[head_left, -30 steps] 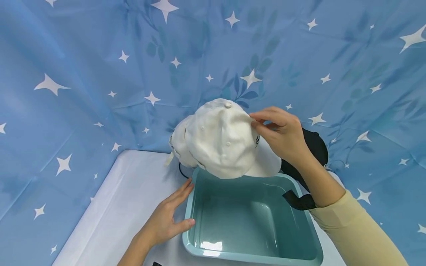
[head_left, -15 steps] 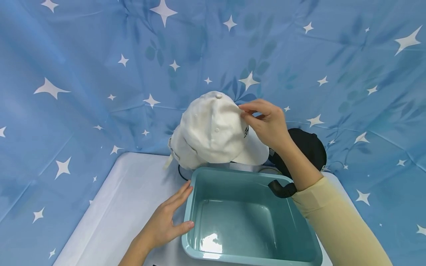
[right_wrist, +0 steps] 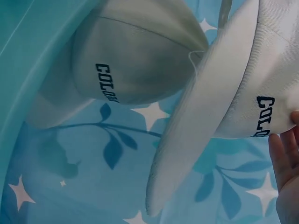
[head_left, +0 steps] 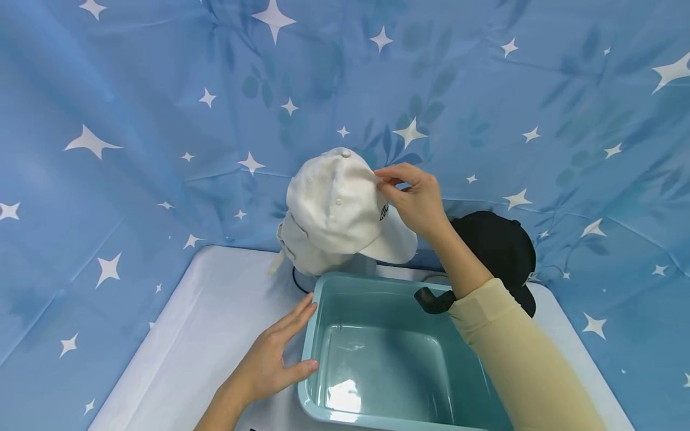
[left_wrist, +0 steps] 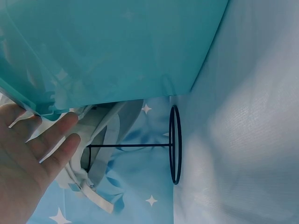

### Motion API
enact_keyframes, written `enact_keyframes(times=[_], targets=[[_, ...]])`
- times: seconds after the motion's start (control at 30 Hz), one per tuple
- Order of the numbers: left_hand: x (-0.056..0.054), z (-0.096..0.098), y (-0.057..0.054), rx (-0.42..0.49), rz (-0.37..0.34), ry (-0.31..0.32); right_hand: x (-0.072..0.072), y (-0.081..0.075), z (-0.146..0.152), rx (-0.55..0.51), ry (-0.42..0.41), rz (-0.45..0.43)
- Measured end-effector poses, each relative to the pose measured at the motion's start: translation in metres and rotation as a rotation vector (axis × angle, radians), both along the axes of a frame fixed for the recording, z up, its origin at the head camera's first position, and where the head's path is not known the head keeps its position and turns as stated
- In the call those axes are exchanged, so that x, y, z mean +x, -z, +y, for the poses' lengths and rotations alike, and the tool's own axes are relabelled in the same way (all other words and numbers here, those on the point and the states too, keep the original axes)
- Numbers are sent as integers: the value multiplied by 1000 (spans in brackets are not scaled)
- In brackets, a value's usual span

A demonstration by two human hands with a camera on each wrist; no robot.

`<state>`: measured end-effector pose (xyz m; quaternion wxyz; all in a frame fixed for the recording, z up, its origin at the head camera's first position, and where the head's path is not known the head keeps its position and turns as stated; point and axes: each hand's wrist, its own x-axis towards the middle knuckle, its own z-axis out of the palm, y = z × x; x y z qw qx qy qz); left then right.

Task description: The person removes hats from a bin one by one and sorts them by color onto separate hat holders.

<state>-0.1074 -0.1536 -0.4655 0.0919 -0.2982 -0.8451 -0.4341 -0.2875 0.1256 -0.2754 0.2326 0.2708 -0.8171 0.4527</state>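
My right hand (head_left: 412,197) pinches the front of a white baseball cap (head_left: 334,194) by its crown, above the dark lettering. That cap hangs above a second white cap (head_left: 304,251) and partly hides it; whether the two touch, I cannot tell. In the right wrist view, the second cap (right_wrist: 140,60) bears similar lettering and lies beyond the brim of the held one. A black wire stand (left_wrist: 131,145) reaches into the second cap in the left wrist view. My left hand (head_left: 269,359), fingers spread, rests against the left side of a teal plastic basin (head_left: 388,371).
To the right, partly behind my right forearm, is a black cap (head_left: 493,245). The basin stands on a white-covered table (head_left: 205,335), close in front of the caps. A blue star-patterned cloth (head_left: 162,120) hangs behind and around the table.
My right hand has carried the white cap leftward and slightly upward, away from above the basin and over the second cap. More of the black cap shows now. My left hand stays put.
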Motion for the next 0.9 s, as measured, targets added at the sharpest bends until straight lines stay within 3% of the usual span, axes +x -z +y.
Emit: enact_keyframes(times=[0.63, 0.9], targets=[[-1, -1, 0, -13, 5, -7, -27, 46, -17, 14, -17, -68], [-1, -1, 2, -10, 1, -12, -31, 56, -24, 17, -27, -133]])
